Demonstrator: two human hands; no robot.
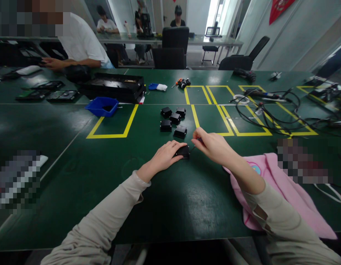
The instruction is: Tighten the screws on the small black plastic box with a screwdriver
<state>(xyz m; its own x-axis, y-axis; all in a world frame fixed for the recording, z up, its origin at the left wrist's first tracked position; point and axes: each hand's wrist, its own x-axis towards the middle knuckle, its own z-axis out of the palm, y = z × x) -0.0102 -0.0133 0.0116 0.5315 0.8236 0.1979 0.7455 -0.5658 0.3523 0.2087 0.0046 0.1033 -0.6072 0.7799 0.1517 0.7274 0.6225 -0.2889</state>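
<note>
1 small black box (183, 151) is pinned on the green table (170, 206) by the left hand (166, 157); a thin tool (192, 148) is pinched in the right hand (213, 146). 5 matching matte, rectangular boxes (173, 120) are counted beyond.

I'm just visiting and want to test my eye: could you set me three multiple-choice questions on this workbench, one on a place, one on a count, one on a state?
1. Where does the blue tray sit?
A. In the pink cloth
B. At the far corner of a yellow-taped box
C. On a chair

2. How many small black boxes lie in the cluster beyond the hands?
A. Two
B. Five
C. Nine

3. What is the left hand doing?
A. Resting on a black box on the table
B. Hanging in the air
C. Holding a glove

Answers: 1 B, it straddles the yellow tape line. 2 B, five separate boxes show. 3 A, its fingers cover the box while the right hand holds a thin tool to it.
</note>
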